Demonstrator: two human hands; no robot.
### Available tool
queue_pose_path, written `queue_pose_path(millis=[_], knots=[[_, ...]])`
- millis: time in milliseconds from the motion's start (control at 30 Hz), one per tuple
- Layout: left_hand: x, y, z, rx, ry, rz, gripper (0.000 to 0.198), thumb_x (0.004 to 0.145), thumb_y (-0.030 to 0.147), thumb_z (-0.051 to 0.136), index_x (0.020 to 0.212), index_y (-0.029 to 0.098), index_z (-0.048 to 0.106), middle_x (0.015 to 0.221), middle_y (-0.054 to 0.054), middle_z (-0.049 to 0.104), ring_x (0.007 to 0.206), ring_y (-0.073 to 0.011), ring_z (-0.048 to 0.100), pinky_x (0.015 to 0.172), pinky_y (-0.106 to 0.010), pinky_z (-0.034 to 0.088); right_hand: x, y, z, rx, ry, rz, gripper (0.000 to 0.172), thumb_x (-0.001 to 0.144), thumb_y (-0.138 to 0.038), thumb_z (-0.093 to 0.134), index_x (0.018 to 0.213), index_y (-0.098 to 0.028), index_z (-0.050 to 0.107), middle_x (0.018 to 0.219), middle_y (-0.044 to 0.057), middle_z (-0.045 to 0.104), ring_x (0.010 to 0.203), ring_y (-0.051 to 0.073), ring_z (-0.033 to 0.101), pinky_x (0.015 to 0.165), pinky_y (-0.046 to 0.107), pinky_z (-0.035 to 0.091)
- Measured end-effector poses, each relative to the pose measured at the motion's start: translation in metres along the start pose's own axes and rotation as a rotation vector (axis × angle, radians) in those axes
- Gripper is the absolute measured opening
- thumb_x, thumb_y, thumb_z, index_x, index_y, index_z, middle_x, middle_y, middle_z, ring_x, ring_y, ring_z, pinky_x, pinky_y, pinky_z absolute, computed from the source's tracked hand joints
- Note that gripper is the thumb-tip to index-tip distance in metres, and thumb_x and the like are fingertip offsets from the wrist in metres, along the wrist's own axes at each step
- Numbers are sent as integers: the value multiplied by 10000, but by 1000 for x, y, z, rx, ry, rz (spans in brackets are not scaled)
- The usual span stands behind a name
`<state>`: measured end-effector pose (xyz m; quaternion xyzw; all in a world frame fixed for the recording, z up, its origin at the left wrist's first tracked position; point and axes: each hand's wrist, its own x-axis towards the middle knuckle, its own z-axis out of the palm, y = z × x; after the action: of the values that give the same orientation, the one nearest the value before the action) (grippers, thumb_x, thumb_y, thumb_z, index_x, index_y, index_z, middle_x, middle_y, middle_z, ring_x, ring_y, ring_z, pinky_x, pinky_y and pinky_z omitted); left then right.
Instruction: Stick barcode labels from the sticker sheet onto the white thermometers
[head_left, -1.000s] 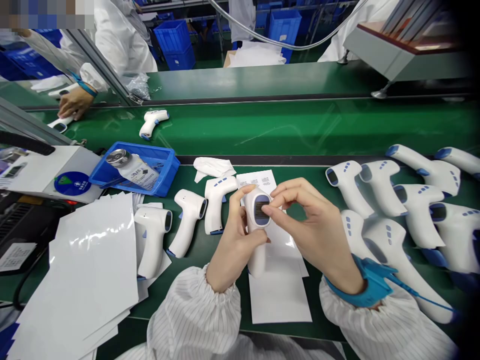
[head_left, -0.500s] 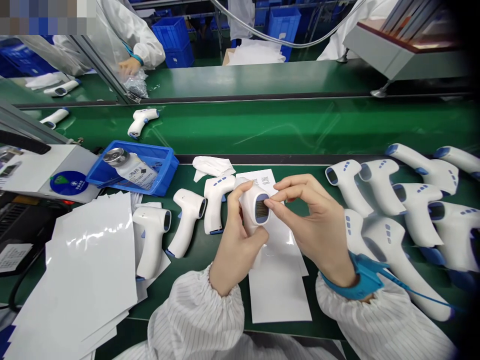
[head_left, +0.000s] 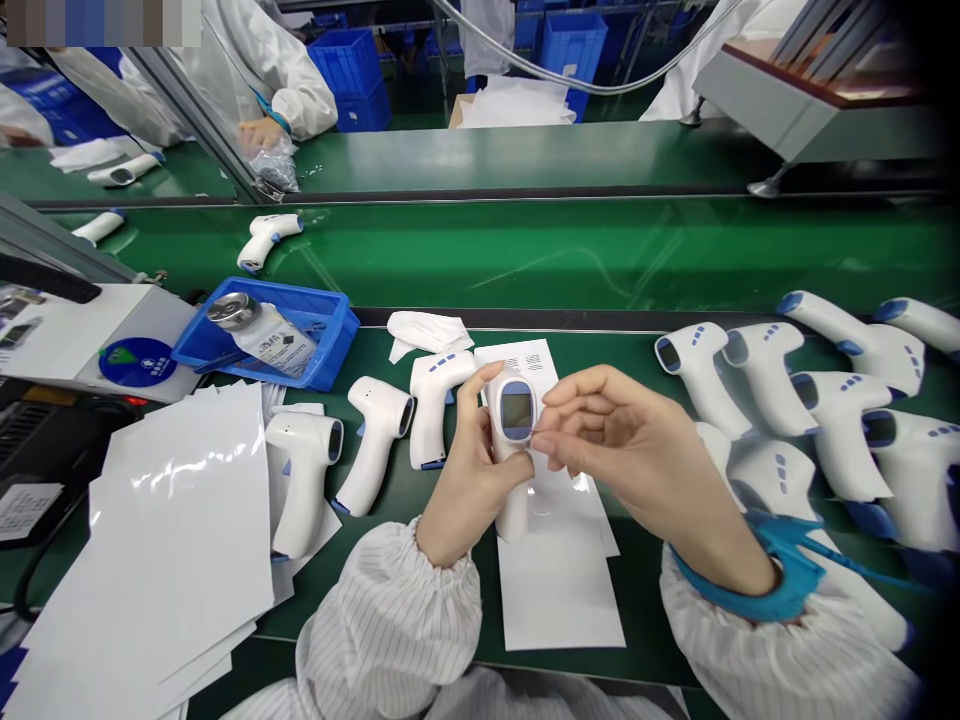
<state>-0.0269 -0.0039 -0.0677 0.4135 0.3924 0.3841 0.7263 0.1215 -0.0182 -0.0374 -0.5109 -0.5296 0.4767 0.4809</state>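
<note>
My left hand (head_left: 474, 468) is wrapped round a white infrared thermometer (head_left: 513, 510), whose blue-rimmed screen faces me. Beside the screen's right edge, my right hand (head_left: 622, 440) has thumb and fingertips pinched together; whatever lies between them is too small to make out. Beneath the held thermometer lie white sheets (head_left: 559, 600) with some print at the top. Left of my hands, several more thermometers (head_left: 375, 440) lie on the green table.
A stack of white sheets (head_left: 187, 540) and a blue tray (head_left: 341, 345) holding a bottle (head_left: 274, 340) are at the left. Several thermometers (head_left: 840, 420) lie at the right. Across the green conveyor (head_left: 525, 250), a person's hand (head_left: 262, 135) rests on a plastic bag.
The held thermometer has tipped so its screen shows more fully. My right hand has turned and its wrist has moved right. The thermometers on the conveyor have shifted slightly left.
</note>
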Motion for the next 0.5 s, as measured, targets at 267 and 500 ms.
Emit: queue_pose_path(millis=[267,500], knots=[[-1,0,0,19,-47,-14,815,700,-11,603,1355,388,327,1174,6,556,941,-126,601,815,-268,463,2,6,0,-276,86,-114,197,790,-158,728,931,-233,613,821,-28,708,718,120,647,602,235,494],[-2,-2,-1,42,-74,-29,823,713,-30,598,1351,420,338,1079,30,541,889,-106,553,774,-247,447,3,7,-3,-305,99,-155,199,797,-143,724,929,-244,613,838,-44,703,738,113,652,635,242,487]])
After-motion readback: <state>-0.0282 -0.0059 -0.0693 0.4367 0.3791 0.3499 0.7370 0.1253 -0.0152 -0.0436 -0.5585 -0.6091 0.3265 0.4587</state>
